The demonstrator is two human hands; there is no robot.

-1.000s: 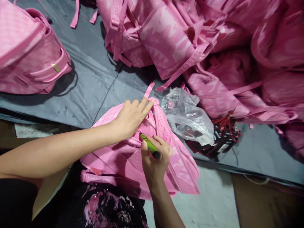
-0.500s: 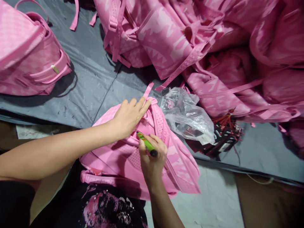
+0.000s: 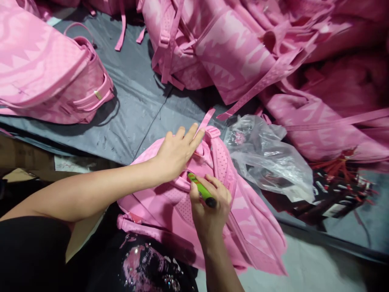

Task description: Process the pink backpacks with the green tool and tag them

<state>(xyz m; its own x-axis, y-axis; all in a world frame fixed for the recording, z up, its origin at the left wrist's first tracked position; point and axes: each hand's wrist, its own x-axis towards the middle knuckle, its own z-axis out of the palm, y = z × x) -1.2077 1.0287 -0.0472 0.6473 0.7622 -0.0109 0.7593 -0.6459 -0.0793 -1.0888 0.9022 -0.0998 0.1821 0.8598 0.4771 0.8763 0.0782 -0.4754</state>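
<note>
A pink backpack (image 3: 243,219) lies back-side up at the table's near edge, partly on my lap. My left hand (image 3: 176,152) rests flat on its top, fingers stretched toward the carry loop, pressing the fabric down. My right hand (image 3: 209,207) is closed around a green tool with a black end (image 3: 201,190), its tip against the backpack just below my left hand. What the tip touches is hidden by my fingers.
A finished pink backpack (image 3: 51,81) lies at the far left on the grey table cover (image 3: 133,105). A heap of pink backpacks (image 3: 273,52) fills the back and right. A clear plastic bag (image 3: 267,158) and dark tags with red strings (image 3: 337,186) lie to the right.
The view has shifted, so everything sits a little further right and lower. Both hands keep the same hold on the backpack and the green tool.
</note>
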